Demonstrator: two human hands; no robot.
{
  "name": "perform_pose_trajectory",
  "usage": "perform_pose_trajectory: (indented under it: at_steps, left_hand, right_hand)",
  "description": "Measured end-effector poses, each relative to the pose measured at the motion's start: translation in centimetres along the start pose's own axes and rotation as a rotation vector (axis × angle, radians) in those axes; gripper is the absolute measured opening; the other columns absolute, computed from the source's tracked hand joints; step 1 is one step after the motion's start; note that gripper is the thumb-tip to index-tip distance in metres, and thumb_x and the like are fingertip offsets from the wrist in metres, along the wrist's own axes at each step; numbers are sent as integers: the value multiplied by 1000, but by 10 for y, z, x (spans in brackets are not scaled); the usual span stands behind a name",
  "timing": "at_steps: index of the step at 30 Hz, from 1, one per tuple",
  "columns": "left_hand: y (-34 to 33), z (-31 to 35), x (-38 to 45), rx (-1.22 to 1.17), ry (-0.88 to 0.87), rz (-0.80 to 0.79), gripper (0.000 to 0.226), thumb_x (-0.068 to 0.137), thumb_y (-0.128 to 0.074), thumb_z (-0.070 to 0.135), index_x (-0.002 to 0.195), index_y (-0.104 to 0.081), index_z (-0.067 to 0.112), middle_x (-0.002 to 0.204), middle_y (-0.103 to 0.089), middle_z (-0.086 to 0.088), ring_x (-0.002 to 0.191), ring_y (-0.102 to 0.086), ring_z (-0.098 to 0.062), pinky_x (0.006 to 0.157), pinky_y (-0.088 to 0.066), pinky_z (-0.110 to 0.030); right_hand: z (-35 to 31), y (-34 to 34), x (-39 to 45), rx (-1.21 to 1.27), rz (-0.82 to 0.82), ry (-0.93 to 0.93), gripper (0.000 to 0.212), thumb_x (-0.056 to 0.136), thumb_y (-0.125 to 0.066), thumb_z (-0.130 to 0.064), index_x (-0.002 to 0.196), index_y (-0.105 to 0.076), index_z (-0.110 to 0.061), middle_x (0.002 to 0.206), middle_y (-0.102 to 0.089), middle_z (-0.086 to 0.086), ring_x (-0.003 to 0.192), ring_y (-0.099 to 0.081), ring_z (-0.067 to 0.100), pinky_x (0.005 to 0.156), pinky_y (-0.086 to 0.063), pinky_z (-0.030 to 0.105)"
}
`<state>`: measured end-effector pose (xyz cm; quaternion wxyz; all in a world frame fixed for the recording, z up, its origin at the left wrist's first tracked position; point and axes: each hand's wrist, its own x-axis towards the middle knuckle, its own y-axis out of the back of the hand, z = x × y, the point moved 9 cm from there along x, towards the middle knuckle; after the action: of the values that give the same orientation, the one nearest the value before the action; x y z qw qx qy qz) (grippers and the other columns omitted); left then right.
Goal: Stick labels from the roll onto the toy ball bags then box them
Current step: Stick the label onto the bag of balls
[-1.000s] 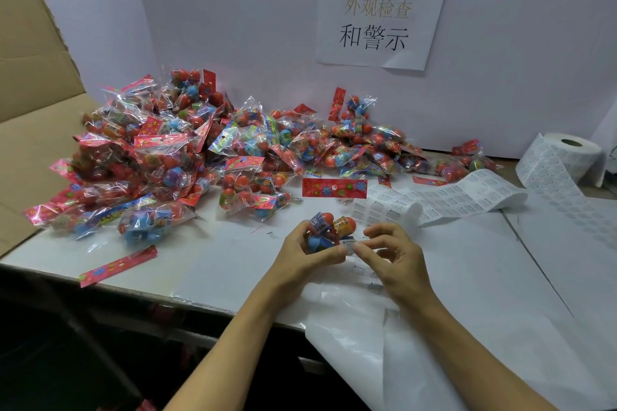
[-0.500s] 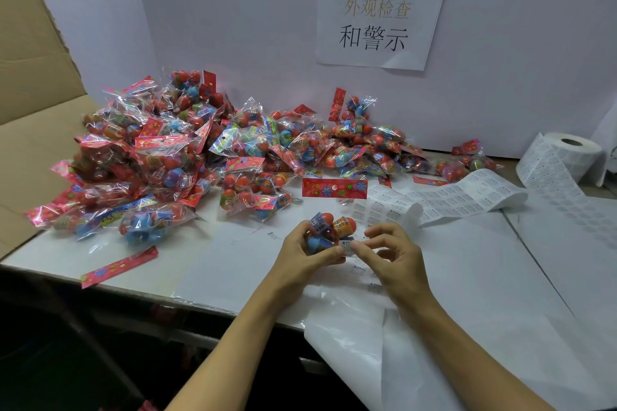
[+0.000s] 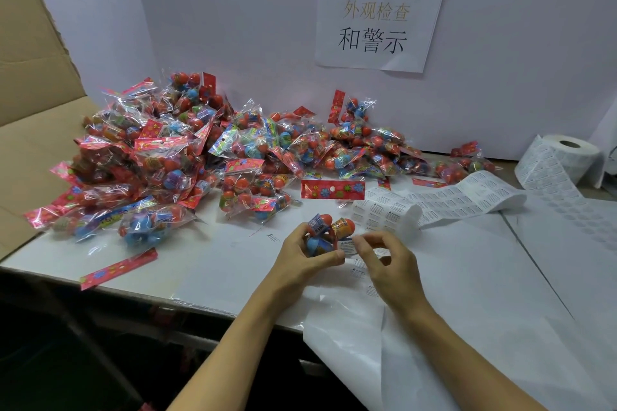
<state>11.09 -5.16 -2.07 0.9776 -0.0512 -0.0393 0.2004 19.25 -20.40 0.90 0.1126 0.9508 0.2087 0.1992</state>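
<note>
Left hand (image 3: 302, 259) has its fingers wrapped around one toy ball bag (image 3: 329, 233) just below the middle of the frame, a bit above the white table (image 3: 213, 264). Right hand (image 3: 384, 264) is right next to it, thumb and forefinger pinching a small white label (image 3: 347, 246) that's up against the side of the bag. Whether it's fully stuck down I honestly can't tell.

The big pile of bags (image 3: 207, 157) fills the left and centre, stacked against the white backboard (image 3: 500, 43). The label roll (image 3: 564, 157) sits at the right edge, its strip (image 3: 444, 200) trailing across the table toward the hands. A cardboard box flap (image 3: 30, 83) shows at upper left, and a paper sign (image 3: 377, 20) is taped up top.
</note>
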Motion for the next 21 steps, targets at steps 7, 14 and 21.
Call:
perform_pose_trajectory:
  at_steps: [7,14,21]
  left_hand:
    - [0,-2,2,-11,8,-33,68,78,-89,12,136,-56,24,120,-76,-2,112,-72,-23,98,-57,-34]
    - [1,-5,3,-14,25,-29,72,70,-89,18,136,-60,15,116,-77,-5,109,-73,-26,101,-57,-41]
    - [0,-2,1,-1,9,-27,69,71,-89,24,134,-61,17,114,-78,-3,108,-74,-24,97,-59,-36]
  right_hand:
    - [9,-2,-2,95,-96,-46,25,74,-79,-46,89,-76,-27,89,-74,-18,88,-70,5,71,-54,18]
    - [17,-4,0,118,-144,-93,13,86,-79,-16,95,-79,-26,95,-76,-15,92,-70,6,82,-57,33]
    - [15,-4,-1,101,-137,-67,12,84,-82,-21,93,-78,-28,94,-75,-15,91,-70,8,80,-59,36]
